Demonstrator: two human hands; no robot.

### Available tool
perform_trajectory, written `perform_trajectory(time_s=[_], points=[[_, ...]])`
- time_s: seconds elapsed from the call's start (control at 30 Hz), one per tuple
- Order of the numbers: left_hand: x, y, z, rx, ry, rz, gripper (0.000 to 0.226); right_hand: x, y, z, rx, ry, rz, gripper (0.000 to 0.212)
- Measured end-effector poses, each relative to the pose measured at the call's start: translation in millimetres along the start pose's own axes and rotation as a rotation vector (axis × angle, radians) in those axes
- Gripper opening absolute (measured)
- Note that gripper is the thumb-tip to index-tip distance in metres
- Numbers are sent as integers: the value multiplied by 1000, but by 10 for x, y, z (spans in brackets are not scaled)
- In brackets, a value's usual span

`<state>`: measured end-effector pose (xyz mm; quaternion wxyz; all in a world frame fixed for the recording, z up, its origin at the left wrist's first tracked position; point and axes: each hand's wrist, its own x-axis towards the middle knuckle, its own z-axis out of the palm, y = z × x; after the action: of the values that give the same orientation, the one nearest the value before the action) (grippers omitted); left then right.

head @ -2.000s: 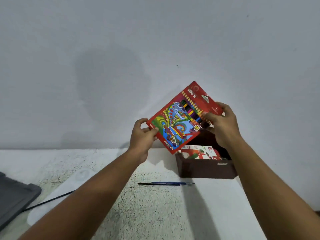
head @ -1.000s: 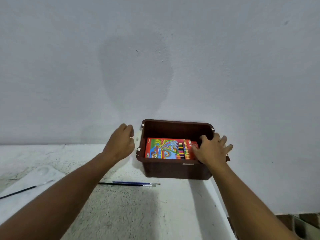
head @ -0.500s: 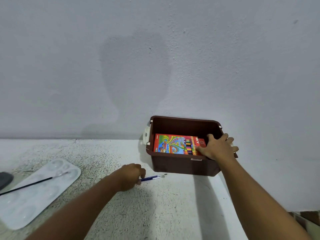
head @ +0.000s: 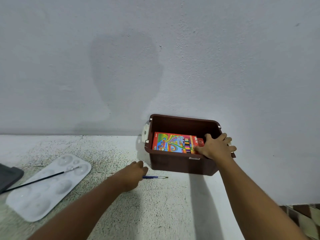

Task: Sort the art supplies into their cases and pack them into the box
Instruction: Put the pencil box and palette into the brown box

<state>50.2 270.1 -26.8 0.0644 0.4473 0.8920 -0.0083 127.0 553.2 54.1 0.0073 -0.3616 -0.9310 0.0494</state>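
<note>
Pencil case [head: 173,142] in box [head: 181,165], lettering unreadable.

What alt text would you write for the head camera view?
A person's left hand reaches onto a blue paintbrush on a speckled counter while the right hand rests on a brown box holding a coloured pencil case.

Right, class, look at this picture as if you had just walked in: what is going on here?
A person is packing art supplies. The colour pencil pack lies flat inside the brown box, and the right hand rests on the box's right rim beside it. The left hand is on the blue paintbrush lying on the speckled table in front of the box. A black paintbrush lies across a white palette on the left, not yet packed.
</note>
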Motion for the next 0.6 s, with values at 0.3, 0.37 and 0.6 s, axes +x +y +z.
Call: perform_trajectory(time_s=[0.3,0.37,0.6], points=[[-649,-1097,-428,193,329,7,44,-191,-364,63,7,-15,-16,75],[-872,-1407,-478,90,301,-129,33,-239,-439,83,8,-10,-18,76],[-1502,-2057,-232,-89,157,-462,24,-485,-800,155,4,-17,-62,77]])
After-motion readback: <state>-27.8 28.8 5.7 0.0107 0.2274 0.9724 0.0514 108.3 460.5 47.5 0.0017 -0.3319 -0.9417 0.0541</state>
